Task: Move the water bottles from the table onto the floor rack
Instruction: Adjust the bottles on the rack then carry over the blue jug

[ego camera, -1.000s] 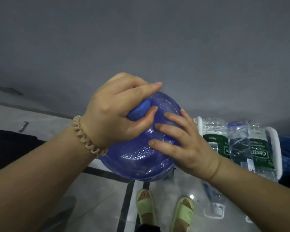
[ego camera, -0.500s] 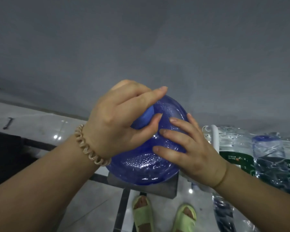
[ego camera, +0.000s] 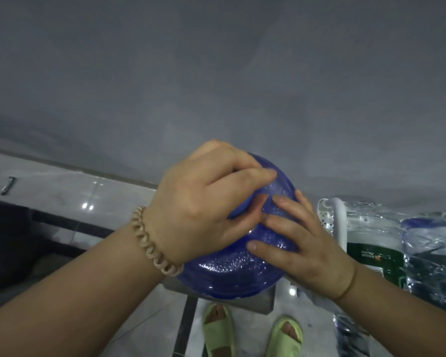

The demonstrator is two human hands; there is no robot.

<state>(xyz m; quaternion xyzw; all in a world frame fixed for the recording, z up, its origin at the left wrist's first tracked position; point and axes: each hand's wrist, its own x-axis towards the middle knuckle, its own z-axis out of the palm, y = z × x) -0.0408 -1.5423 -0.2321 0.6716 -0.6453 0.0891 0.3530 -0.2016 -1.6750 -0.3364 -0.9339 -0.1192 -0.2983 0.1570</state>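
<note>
Head view: left hand (ego camera: 198, 210) curls round the cap (ego camera: 240, 211) of the big blue bottle (ego camera: 232, 274); right hand (ego camera: 304, 253) presses straight fingers (ego camera: 287, 225) on its shoulder. It is held over the floor (ego camera: 62, 202), just left of the white rack (ego camera: 339, 220). Best lowered upright, weight carried at the neck.

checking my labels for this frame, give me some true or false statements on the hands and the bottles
1. The left hand grips the cap of the blue bottle. True.
2. The right hand is curled round the bottle's neck. False: its fingers lie straight on the bottle's shoulder.
3. The coil bracelet is on the right wrist. False: it is on the left wrist.
4. Clear bottles show at the right by the white rack. True.
5. The person wears black shoes. False: green slippers.
</note>
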